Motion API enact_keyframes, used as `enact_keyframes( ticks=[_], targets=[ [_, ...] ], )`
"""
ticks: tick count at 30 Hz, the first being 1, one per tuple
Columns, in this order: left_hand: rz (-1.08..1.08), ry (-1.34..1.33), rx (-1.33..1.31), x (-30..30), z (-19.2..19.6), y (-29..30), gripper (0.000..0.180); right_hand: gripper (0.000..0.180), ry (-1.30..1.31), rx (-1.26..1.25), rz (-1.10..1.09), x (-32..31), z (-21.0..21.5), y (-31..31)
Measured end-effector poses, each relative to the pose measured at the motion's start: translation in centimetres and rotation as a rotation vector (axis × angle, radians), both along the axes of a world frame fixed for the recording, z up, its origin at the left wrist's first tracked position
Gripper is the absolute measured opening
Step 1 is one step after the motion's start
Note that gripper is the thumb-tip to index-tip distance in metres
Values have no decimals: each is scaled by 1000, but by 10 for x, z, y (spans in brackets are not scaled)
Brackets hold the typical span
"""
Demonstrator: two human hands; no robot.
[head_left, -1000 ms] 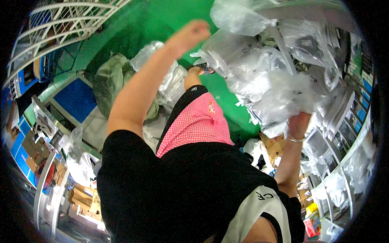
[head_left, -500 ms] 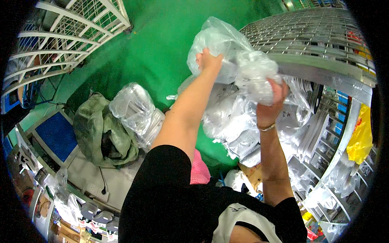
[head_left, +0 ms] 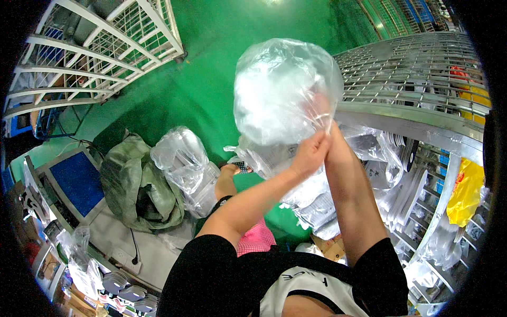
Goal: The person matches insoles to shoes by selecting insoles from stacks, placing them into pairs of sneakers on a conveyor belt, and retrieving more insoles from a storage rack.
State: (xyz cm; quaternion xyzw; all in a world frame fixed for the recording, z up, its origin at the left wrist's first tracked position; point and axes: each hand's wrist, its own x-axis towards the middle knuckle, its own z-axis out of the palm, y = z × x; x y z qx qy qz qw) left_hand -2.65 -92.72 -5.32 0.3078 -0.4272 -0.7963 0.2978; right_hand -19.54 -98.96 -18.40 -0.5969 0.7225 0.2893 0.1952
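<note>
Both hands now meet at the neck of the clear plastic bag [head_left: 285, 90]. Left hand [head_left: 309, 153] is closed, pinching the gathered film; right hand [head_left: 330, 140] is pressed against it, its grip mostly hidden, it seems closed on the neck too. Half a second ago the bag was slack over the pile; now it's puffed round and lifted clear, up by the edge of the wire shelf [head_left: 417, 79]. Looks like closing. Below, more bagged stock [head_left: 179, 158] on the green floor [head_left: 211, 63].
</note>
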Motion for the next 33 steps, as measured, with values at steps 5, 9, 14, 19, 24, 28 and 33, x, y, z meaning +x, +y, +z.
enact_keyframes(
  ticks=[5, 9, 14, 19, 24, 28, 33],
  targets=[
    [87, -76, 56, 28, -12, 0, 16, 57, -380, -330, 159, 64, -1, 25],
    [198, -125, 313, 34, -10, -10, 17, 58, -629, -426, -8, 71, 72, 27],
    [242, -167, 356, 32, -8, -20, 7, 32, -333, -202, 94, 74, 166, 51],
    [47, -414, -258, 72, -29, 7, 51, 26, -636, -682, -303, 105, 166, 239],
    [-741, -554, -305, 108, -75, 50, 35, 23, -802, -429, -1097, 267, 92, 529],
    [-1117, -515, -442, 65, -19, 122, 33, 24, -897, -255, -1773, 407, 121, 620],
    [-1449, -425, -580, 38, 30, 242, 30, 26, -1097, -672, -2228, 507, 154, 634]
  ],
)
